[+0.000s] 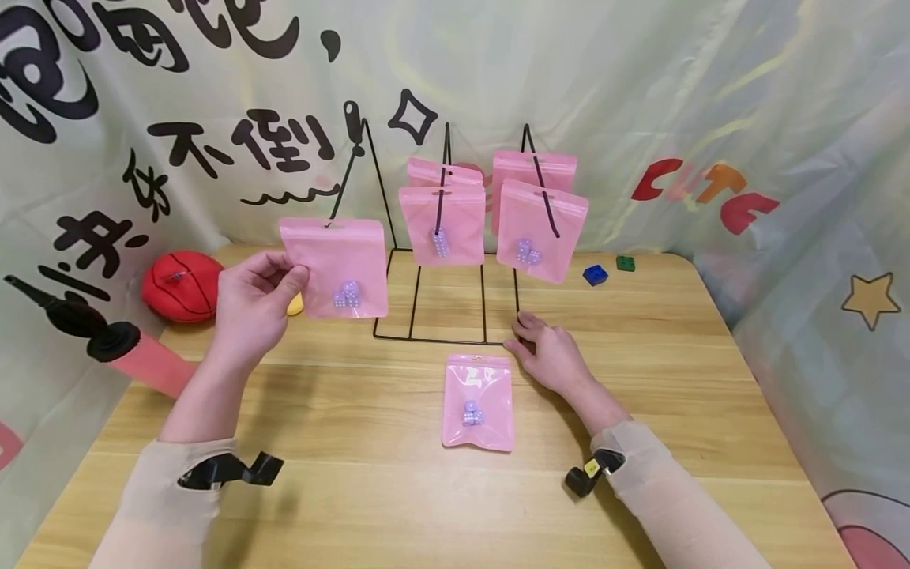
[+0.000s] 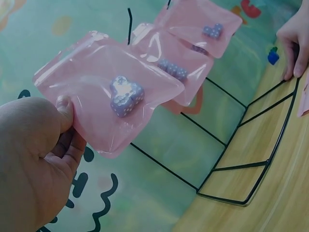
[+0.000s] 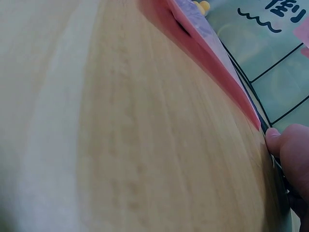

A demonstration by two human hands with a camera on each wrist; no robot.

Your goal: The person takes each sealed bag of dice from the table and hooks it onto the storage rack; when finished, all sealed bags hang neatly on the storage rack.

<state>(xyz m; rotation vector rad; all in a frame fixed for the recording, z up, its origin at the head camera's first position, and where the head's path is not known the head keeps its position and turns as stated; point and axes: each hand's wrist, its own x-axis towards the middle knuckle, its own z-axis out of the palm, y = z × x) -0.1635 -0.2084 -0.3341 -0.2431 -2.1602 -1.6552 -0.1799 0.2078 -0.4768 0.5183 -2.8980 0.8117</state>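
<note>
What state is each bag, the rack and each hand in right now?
Held pink bag: sealed, dice inside, at the left hook, pinched by left hand.
Middle bags: two hanging on one hook.
Right bags: two hanging.
Table bag: lying flat, dice inside.
Wire rack: upright on table.
Right hand: fingers resting on the rack's base.

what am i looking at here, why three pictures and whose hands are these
No machine: a person wears three cameras. The wide picture is from the head; the others are from each wrist. The left hand pinches a pink bag of dice by its edge, up at a hook of the wire rack. The right hand rests on the rack's base, fingers straight. Four more bags hang on the rack. Another bag lies flat on the table, with a red ball and two small bricks.
</note>
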